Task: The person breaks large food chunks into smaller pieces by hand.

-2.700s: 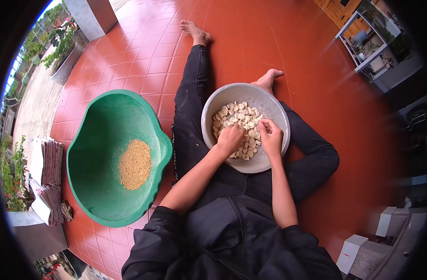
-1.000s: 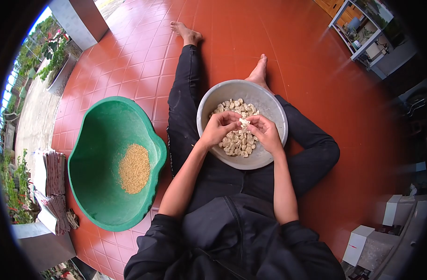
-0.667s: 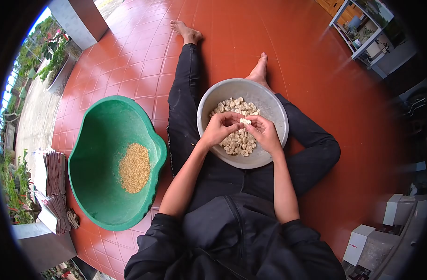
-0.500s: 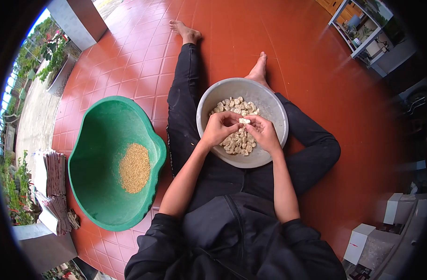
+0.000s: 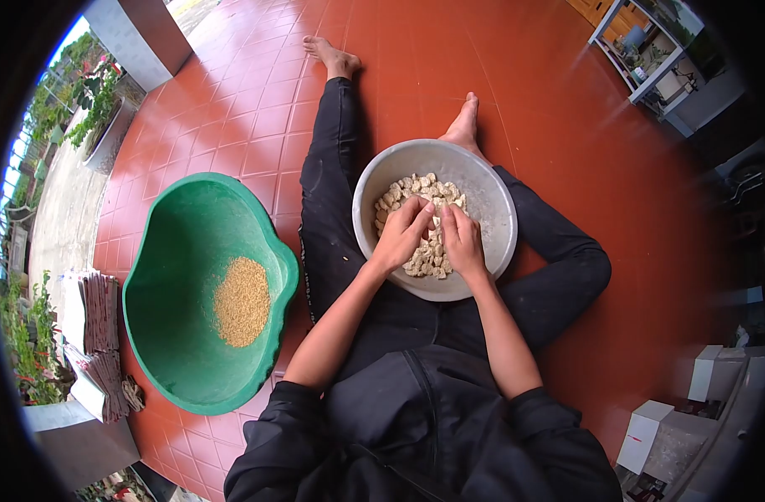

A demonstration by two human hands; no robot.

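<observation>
A round grey metal bowl (image 5: 499, 217) rests between my legs, with many pale, lumpy pieces (image 5: 428, 186) heaped in it. Over the heap, my left hand (image 5: 406, 234) has its thumb and forefinger closed together at the fingertips. Close beside it, my right hand (image 5: 462, 238) is closed too, its fingertips facing the left ones. Whatever the fingers pinch is hidden or too small to name. On the floor to the left lies a large green basin (image 5: 181, 368) holding a patch of small tan grains (image 5: 242, 301).
Both my legs stretch over the red tiled floor (image 5: 257, 117) around the bowl. Stacked folded sheets (image 5: 99, 314) lie left of the green basin. White boxes (image 5: 646, 435) stand at the lower right, a metal shelf (image 5: 658, 75) at the upper right, and a pillar (image 5: 135, 42) at the upper left.
Both hands have turned more upright, with the fingers pointing away from me. The pale piece that showed between the fingertips is no longer visible.
</observation>
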